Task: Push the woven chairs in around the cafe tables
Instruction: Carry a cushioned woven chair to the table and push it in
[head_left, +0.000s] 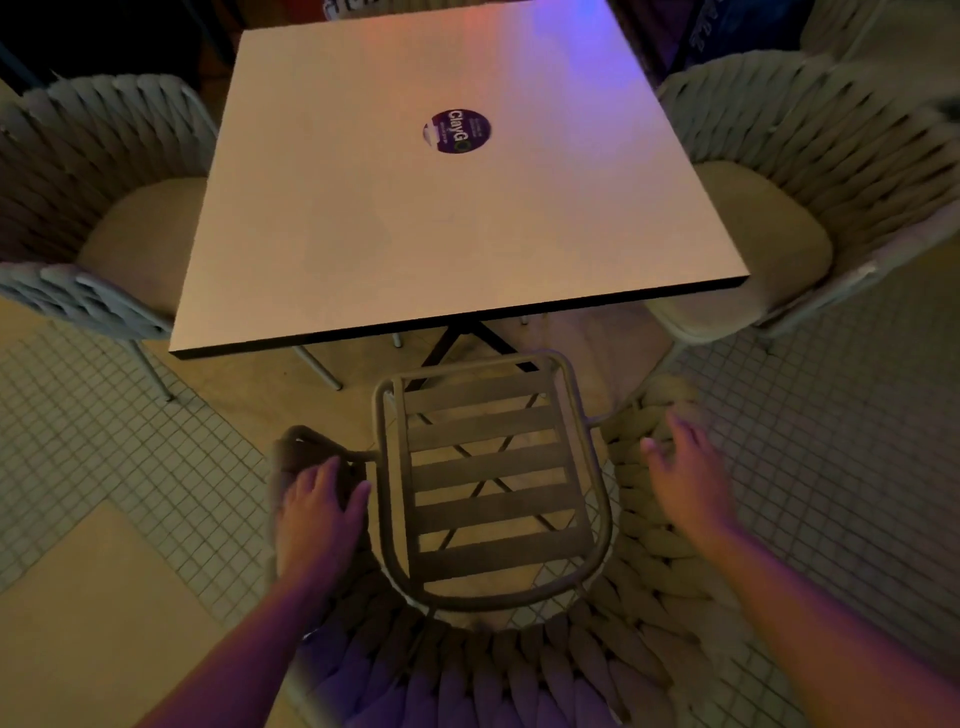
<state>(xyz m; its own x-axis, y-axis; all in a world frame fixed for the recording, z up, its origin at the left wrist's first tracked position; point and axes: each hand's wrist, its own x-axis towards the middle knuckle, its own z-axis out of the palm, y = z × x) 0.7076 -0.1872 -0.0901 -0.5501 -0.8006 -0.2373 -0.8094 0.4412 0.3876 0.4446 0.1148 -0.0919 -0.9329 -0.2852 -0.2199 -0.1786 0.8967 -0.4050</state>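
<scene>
A cafe: branded table (441, 208), woven chairs (810, 156).

Square table (452, 208) with a round sticker (457, 131) near its middle, cushioned woven chairs at its left (98, 208) and right (810, 171) edges, slatted chair (493, 493) at the near edge, left hand (317, 512) on its armrest, right hand (685, 473) spread above the other.

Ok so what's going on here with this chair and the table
A person stands behind a woven chair facing a square cafe table. The left hand rests on the chair's left arm, while the right hand hovers open over its right arm. The chair's slatted seat has no cushion and sits clear of the table edge, not yet pushed in. Two cushioned woven chairs flank the table.
</scene>
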